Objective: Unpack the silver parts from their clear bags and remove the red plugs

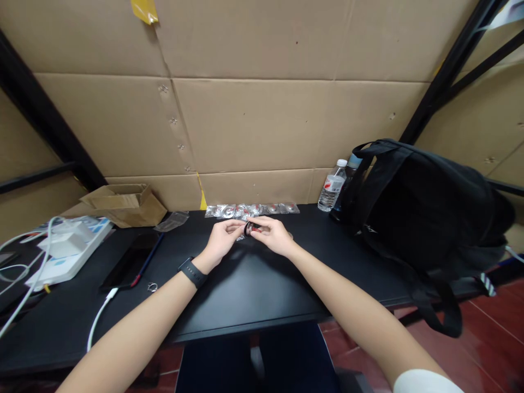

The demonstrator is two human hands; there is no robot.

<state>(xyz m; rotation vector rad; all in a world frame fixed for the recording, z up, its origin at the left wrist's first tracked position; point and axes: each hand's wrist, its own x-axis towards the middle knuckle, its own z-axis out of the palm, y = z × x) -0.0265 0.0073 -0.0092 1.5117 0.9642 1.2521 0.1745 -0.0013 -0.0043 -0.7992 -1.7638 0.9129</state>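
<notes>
Over the black table, my left hand (221,239) and my right hand (277,237) meet with fingers closed. Between their fingertips is a small dark round thing (248,228) with some red by its right side; its kind is too small to make out. Both hands touch it, and the fingers partly cover it. Just behind them lies a row of several small clear packets (272,208) with round, partly red contents. A bit of shiny clear plastic (240,238) shows below my left fingertips. My left wrist wears a black watch (192,272).
At left are a white power strip (67,256) with cables, a brown paper box (126,204), a phone (129,262), a pen (148,259) and a metal ring (152,287). A water bottle (332,185) and a black backpack (426,218) stand right. Cardboard (254,125) walls the back.
</notes>
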